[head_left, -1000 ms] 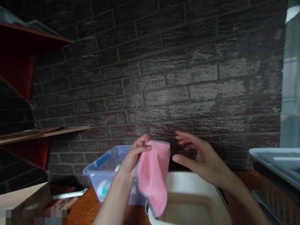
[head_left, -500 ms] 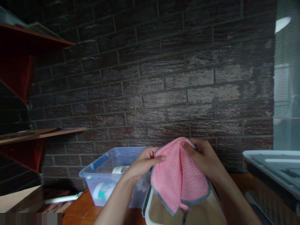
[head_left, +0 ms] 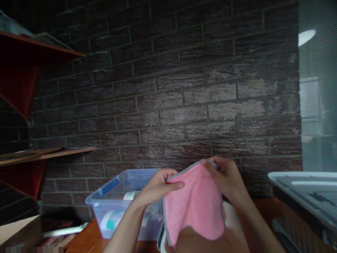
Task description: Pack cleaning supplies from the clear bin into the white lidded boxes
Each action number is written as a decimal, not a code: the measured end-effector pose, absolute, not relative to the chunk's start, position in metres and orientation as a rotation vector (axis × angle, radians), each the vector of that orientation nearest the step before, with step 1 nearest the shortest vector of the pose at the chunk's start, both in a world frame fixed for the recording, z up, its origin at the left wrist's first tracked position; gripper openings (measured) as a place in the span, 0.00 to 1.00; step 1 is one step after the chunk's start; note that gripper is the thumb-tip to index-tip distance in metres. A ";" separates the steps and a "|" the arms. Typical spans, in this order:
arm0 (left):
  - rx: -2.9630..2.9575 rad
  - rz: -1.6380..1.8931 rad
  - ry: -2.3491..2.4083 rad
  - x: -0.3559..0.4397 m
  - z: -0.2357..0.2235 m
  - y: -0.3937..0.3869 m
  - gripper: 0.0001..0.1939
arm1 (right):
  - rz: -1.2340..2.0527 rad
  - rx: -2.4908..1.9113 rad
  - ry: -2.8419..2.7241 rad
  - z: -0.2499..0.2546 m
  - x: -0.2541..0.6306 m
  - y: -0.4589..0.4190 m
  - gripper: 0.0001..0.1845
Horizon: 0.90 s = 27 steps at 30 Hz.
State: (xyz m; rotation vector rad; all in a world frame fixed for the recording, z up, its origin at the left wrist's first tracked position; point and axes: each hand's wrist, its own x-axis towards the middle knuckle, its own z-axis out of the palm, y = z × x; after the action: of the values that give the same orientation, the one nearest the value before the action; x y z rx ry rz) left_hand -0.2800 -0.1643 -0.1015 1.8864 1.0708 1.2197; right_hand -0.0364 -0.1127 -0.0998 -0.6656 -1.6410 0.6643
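Observation:
A pink textured cloth (head_left: 196, 200) with a dark checked border hangs between my two hands. My left hand (head_left: 164, 184) pinches its upper left edge, thumb in front. At the upper right, my right hand (head_left: 223, 175) grips the cloth near the border, its fingers partly behind the fabric. Below the cloth is a white bin (head_left: 233, 216), mostly covered from sight by the cloth and my right arm.
A translucent blue plastic box (head_left: 92, 202) with white containers inside stands left on the wooden table (head_left: 86, 239). A grey-lidded box (head_left: 302, 186) is at right. Wooden shelves (head_left: 63, 151) jut out at left, against a dark brick wall (head_left: 168, 102).
My right hand, earlier open beside the cloth, has taken hold of its upper right part. The cloth is now spread wider between both hands. The view has shifted slightly right.

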 end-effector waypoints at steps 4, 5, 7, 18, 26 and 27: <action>1.709 1.474 1.025 -0.295 -0.101 -0.156 0.13 | 0.570 -0.739 -1.458 -0.099 -0.021 -0.104 0.23; 1.664 1.531 1.000 -0.297 -0.100 -0.155 0.14 | 0.586 -0.732 -1.439 -0.099 -0.019 -0.103 0.23; 1.599 1.616 0.959 -0.297 -0.099 -0.154 0.14 | 0.642 -0.693 -1.427 -0.100 -0.018 -0.102 0.22; 1.301 1.977 0.831 -0.295 -0.091 -0.154 0.14 | 0.814 -0.554 -1.234 -0.096 -0.021 -0.105 0.19; 1.304 2.054 0.852 -0.295 -0.092 -0.152 0.16 | 0.999 -0.369 -1.224 -0.093 -0.026 -0.109 0.13; 1.320 2.063 0.854 -0.296 -0.092 -0.152 0.16 | 0.959 -0.380 -1.219 -0.094 -0.027 -0.110 0.13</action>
State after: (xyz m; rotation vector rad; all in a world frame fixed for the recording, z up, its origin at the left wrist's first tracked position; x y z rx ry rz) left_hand -0.2955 -0.1516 -0.0922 1.3201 0.8540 2.0633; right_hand -0.0265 -0.1096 -0.0936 -0.3803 -1.2190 0.9595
